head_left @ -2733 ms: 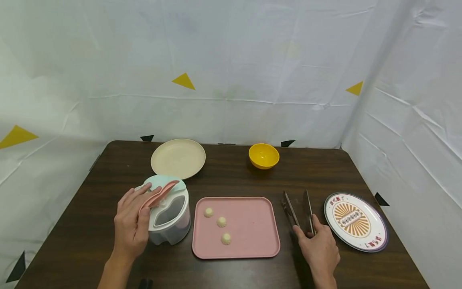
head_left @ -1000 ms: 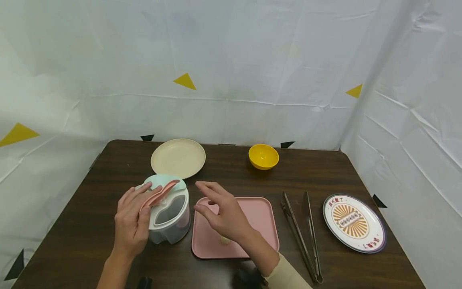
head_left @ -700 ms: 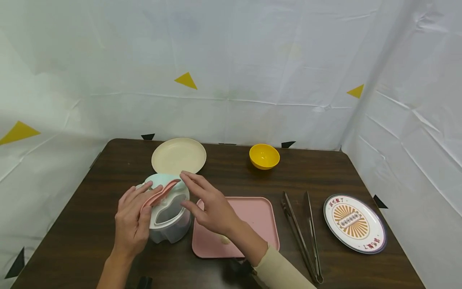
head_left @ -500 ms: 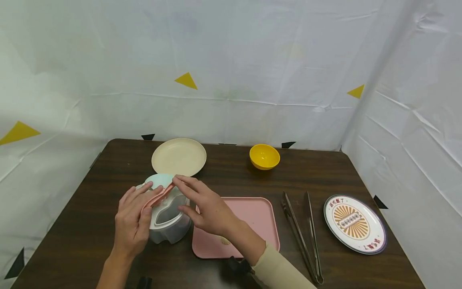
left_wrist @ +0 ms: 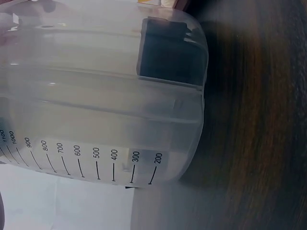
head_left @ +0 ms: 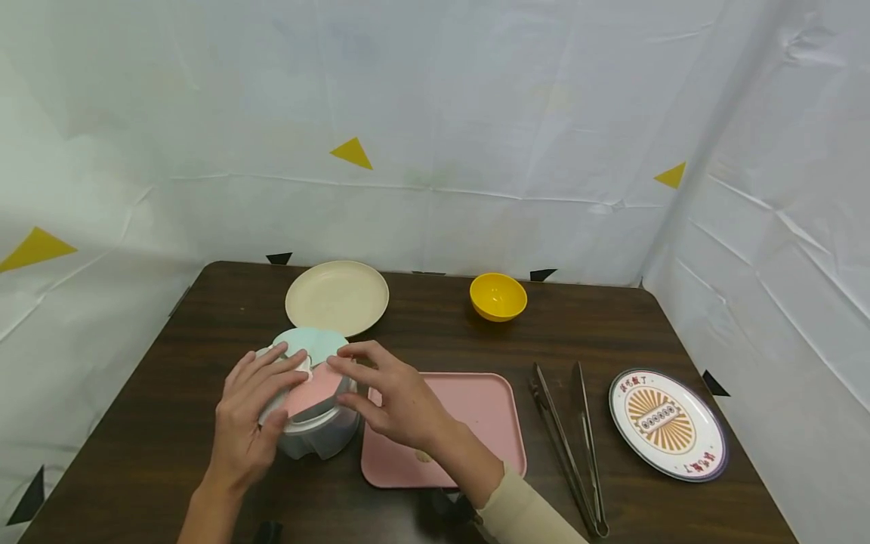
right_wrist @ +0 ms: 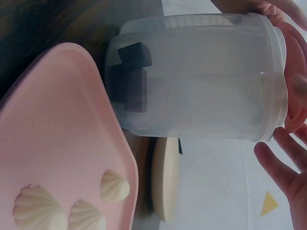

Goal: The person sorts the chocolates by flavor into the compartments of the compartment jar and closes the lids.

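A clear plastic storage canister (head_left: 319, 440) stands upright at the tray's left, its lid split into a pink flap (head_left: 316, 389) and a mint flap (head_left: 313, 342). The pink flap lies low over its opening, slightly tilted. My left hand (head_left: 241, 415) rests on the lid's left side, fingers stretched across the top toward the pink flap. My right hand (head_left: 401, 400) comes from the right, fingertips at that flap's edge and thumb at the rim. Dark blocks (right_wrist: 135, 55) lie in the canister's bottom. Measuring marks run along its wall (left_wrist: 96, 115) in the left wrist view.
A pink tray (head_left: 476, 423) holds several cream-coloured ridged swirls (right_wrist: 115, 186), mostly hidden under my right arm. Steel tongs (head_left: 596, 495) lie to the right, beside a printed white plate (head_left: 669, 423). Behind stand a cream plate (head_left: 336, 298) and a yellow bowl (head_left: 498, 296).
My right hand has let go of the tongs, leaving them on the table, and moved left to the canister. The raised pink flap has swung down. My left hand has stayed on the lid.
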`<state>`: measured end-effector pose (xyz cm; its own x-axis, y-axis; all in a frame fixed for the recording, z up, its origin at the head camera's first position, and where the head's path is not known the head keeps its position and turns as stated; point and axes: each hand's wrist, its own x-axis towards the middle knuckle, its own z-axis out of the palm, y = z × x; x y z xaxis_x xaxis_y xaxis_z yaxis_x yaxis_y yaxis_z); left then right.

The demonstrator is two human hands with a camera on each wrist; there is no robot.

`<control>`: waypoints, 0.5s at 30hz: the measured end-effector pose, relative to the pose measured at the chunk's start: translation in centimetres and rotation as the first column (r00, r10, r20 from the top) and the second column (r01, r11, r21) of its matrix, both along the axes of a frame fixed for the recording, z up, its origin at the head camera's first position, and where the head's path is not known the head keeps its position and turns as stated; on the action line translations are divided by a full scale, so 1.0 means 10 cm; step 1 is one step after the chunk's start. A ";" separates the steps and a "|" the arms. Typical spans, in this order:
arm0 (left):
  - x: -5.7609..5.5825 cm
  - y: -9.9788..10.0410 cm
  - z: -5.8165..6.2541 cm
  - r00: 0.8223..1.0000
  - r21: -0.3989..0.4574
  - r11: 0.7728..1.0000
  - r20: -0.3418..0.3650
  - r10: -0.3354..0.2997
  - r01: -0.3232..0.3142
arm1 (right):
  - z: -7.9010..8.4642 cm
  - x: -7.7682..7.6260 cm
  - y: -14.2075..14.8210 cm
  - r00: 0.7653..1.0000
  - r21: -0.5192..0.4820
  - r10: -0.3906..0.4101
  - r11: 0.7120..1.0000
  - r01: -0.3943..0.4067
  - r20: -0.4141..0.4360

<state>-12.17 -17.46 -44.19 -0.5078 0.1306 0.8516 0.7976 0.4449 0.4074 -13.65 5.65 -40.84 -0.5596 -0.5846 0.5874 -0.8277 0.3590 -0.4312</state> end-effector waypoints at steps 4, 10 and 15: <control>0.01 0.00 0.00 1.000 0.013 1.000 0.018 0.004 -0.004 | -0.01 0.02 0.01 0.999 0.019 -0.016 1.000 0.017 -0.038; 0.03 0.02 0.01 0.999 0.030 0.999 0.036 0.030 -0.031 | -0.03 0.03 0.00 0.992 0.048 -0.072 0.996 0.078 -0.104; 0.03 0.03 0.03 0.999 0.037 0.999 0.027 0.033 -0.034 | -0.03 0.03 -0.02 0.992 0.055 -0.088 0.994 0.094 -0.094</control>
